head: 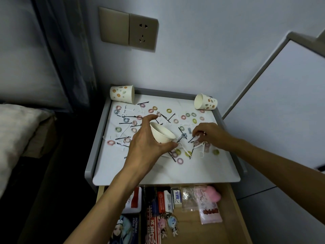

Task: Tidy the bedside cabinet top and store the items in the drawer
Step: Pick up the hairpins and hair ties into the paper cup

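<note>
A paper cup (162, 132) was gripped round its wall by the left hand (146, 143) and held tilted above the middle of the cabinet top (158, 171), its mouth turned up and toward the right hand (209, 134). The right hand's fingertips were pinched on what looked like a few white picks (200, 152) near the cup. Small hair rings (180, 161) and black hairpins (123, 138) lay scattered across most of the surface, and the drawer (226, 231) stood open below the front edge, already partly filled. Several slips could be expected from this position. If the pinch were loosened before the cup mouth was reached, the thin picks could be dropped back among the clutter or over the front edge into the drawer unsorted. If the soft cup were squeezed too hard, or tipped further, whatever had been gathered in it could be spilled; its contents could not be seen. Rings or pins could also be swept off the low-rimmed top by either forearm. Two more cups (122, 94) lay on their sides at the back corners and could be rolled if knocked.
</note>
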A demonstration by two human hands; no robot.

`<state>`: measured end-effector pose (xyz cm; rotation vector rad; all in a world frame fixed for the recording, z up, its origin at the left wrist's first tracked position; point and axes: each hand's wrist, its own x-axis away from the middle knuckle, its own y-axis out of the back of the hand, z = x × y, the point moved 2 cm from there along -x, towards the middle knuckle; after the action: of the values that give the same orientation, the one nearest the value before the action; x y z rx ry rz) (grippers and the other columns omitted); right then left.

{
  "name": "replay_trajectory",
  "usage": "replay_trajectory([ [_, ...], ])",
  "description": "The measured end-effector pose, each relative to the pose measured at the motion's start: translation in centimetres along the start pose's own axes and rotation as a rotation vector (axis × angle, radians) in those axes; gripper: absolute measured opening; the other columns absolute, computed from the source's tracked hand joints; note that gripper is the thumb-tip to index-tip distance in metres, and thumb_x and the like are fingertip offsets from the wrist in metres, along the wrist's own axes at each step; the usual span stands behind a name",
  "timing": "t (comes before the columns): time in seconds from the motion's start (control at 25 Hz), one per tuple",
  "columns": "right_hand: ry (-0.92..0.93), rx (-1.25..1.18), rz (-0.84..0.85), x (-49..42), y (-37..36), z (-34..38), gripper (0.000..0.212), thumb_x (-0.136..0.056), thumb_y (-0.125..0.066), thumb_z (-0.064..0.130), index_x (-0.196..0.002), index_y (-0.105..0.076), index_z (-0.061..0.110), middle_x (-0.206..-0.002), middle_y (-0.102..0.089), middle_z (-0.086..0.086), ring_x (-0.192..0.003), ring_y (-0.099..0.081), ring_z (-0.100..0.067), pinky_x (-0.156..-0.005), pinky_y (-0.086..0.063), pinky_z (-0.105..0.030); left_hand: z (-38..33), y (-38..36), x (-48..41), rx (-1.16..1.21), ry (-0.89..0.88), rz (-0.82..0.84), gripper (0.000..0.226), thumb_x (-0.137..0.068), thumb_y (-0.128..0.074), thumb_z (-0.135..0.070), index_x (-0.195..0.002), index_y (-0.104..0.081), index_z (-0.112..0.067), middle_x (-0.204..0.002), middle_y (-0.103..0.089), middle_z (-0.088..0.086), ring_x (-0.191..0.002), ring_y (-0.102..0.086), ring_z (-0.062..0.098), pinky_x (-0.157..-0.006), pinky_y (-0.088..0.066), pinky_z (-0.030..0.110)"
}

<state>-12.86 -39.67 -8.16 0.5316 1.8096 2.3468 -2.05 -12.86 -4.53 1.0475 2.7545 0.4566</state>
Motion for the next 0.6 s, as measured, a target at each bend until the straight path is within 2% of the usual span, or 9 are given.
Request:
replay_trajectory([
  [0.2, -0.032, 0.029, 0.022, -0.7, -0.7, -0.1, 0.003, -0.089, -0.066, 0.019, -0.089, -0.068, 0.016, -0.091, -0.064, 0.003, -0.083, -0.059, -0.015, -0.076, -0.049, -0.029, -0.3, -0.2, 0.1, -0.006, -0.003, 0.002, 0.085, -0.063, -0.087, -0.036, -0.133, -0.038, -0.037, -0.113, -0.057, -0.007, -0.098, -0.057, 0.016, -0.075, -0.043, 0.026],
  [0.4, -0.1, 0.035, -0.007, -0.5, -0.8, 0.0, 0.01, -0.091, -0.064, 0.023, -0.083, -0.058, 0.023, -0.084, -0.063, 0.003, -0.076, -0.058, -0.014, -0.07, -0.048, -0.031, -0.2, -0.1, -0.1, 0.013, 0.005, -0.014, 0.084, -0.061, -0.089, -0.037, -0.128, -0.04, -0.041, -0.113, -0.059, -0.007, -0.098, -0.058, 0.018, -0.077, -0.05, 0.031],
  [0.6, -0.097, -0.062, -0.123, 0.1, 0.0, -0.5, 0.009, -0.086, -0.07, 0.018, -0.08, -0.064, 0.022, -0.075, -0.066, 0.007, -0.069, -0.06, -0.01, -0.068, -0.053, -0.036, -0.2, -0.1, -0.1, 0.012, 0.004, -0.025, 0.083, -0.06, -0.089, -0.037, -0.127, -0.04, -0.042, -0.113, -0.059, -0.006, -0.099, -0.058, 0.019, -0.078, -0.049, 0.032],
])
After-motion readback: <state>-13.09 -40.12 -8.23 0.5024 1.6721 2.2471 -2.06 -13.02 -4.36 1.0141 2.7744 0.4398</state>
